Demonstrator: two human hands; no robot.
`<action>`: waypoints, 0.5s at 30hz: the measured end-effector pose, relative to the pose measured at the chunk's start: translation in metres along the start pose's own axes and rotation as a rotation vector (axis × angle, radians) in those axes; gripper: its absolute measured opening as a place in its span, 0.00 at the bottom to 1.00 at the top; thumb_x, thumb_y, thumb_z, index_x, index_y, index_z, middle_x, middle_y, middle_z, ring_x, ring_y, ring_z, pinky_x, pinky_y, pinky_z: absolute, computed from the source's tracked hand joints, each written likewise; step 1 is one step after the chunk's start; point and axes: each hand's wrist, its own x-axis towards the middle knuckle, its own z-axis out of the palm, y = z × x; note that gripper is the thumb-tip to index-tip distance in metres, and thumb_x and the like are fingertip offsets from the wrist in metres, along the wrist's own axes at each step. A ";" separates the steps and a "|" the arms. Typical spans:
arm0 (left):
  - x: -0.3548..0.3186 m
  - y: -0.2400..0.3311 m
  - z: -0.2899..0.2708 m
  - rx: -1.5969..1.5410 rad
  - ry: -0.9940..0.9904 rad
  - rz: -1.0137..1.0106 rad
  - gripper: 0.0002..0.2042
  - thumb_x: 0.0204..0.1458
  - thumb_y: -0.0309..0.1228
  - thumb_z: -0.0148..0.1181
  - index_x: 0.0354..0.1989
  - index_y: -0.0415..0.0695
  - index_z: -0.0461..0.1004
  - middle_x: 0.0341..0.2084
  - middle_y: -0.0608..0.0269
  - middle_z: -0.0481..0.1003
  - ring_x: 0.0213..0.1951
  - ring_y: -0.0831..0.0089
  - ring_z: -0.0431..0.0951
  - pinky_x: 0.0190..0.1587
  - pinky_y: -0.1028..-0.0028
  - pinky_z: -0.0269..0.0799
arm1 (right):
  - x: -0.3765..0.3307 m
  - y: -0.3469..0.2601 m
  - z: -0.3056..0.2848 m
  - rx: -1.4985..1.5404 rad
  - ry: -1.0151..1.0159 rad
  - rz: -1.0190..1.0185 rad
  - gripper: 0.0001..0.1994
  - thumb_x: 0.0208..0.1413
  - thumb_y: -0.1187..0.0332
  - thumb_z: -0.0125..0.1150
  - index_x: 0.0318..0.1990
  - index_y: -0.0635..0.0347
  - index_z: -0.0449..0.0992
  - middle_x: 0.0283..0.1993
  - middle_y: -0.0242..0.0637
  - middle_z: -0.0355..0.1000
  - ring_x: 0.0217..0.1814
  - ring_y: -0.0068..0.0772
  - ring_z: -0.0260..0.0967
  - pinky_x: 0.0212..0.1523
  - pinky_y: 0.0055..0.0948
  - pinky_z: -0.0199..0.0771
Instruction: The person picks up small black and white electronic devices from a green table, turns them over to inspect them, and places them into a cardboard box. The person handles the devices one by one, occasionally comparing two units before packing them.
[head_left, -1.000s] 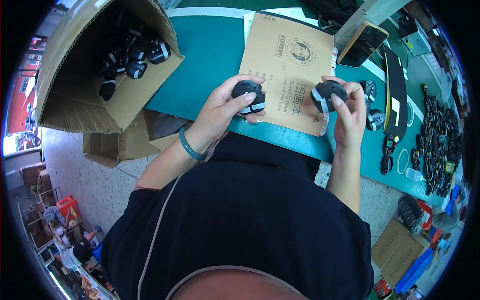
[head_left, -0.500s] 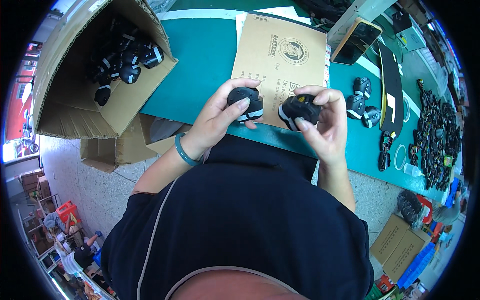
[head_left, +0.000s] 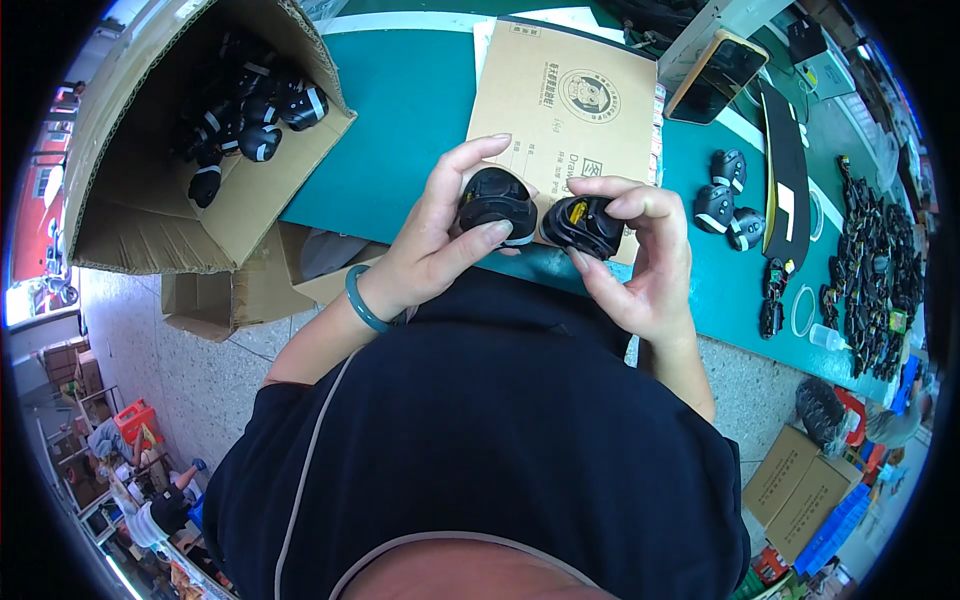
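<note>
The left hand (head_left: 440,240) is gripping a round black part with a pale band (head_left: 496,203), fingers curled over it. The right hand (head_left: 640,262) is pinching a second black part with a yellow spot (head_left: 582,225) just beside it. Both are hovering near the body, above the teal worktop (head_left: 400,120) and a flat brown cardboard sheet (head_left: 570,95). An open carton of similar parts (head_left: 130,200) is sitting far left.

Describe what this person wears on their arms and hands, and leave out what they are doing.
Both forearms are bare, with no gloves on either hand. The left hand has a smooth teal-green bangle around its wrist. The right hand shows no band or watch at the wrist. The dark navy top has short sleeves and a thin pale piping line running down its left side.
</note>
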 end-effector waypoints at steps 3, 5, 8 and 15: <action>0.001 0.000 0.002 0.011 -0.009 0.007 0.32 0.58 0.31 0.52 0.67 0.42 0.42 0.51 0.51 0.67 0.46 0.70 0.74 0.43 0.73 0.76 | -0.001 0.001 0.001 0.012 -0.002 0.017 0.24 0.40 0.80 0.66 0.45 0.60 0.62 0.51 0.48 0.71 0.54 0.39 0.70 0.53 0.32 0.69; 0.001 0.001 0.002 0.010 0.002 -0.007 0.33 0.58 0.31 0.52 0.68 0.42 0.41 0.51 0.51 0.66 0.46 0.70 0.74 0.44 0.72 0.76 | -0.001 0.001 0.002 0.025 0.000 0.022 0.25 0.40 0.79 0.66 0.47 0.61 0.62 0.51 0.47 0.71 0.54 0.38 0.70 0.53 0.32 0.69; 0.000 -0.001 0.001 0.076 0.004 0.020 0.33 0.58 0.30 0.52 0.68 0.42 0.41 0.51 0.51 0.66 0.47 0.70 0.73 0.45 0.71 0.76 | -0.002 0.002 0.003 0.044 0.004 0.042 0.27 0.39 0.78 0.68 0.49 0.61 0.63 0.51 0.47 0.71 0.53 0.37 0.70 0.54 0.32 0.69; -0.001 -0.004 -0.004 0.237 0.012 0.087 0.32 0.58 0.30 0.52 0.67 0.39 0.43 0.52 0.50 0.67 0.50 0.69 0.71 0.50 0.70 0.72 | -0.002 0.004 0.009 0.023 0.035 0.076 0.32 0.38 0.76 0.70 0.54 0.64 0.63 0.51 0.46 0.69 0.52 0.36 0.70 0.55 0.32 0.68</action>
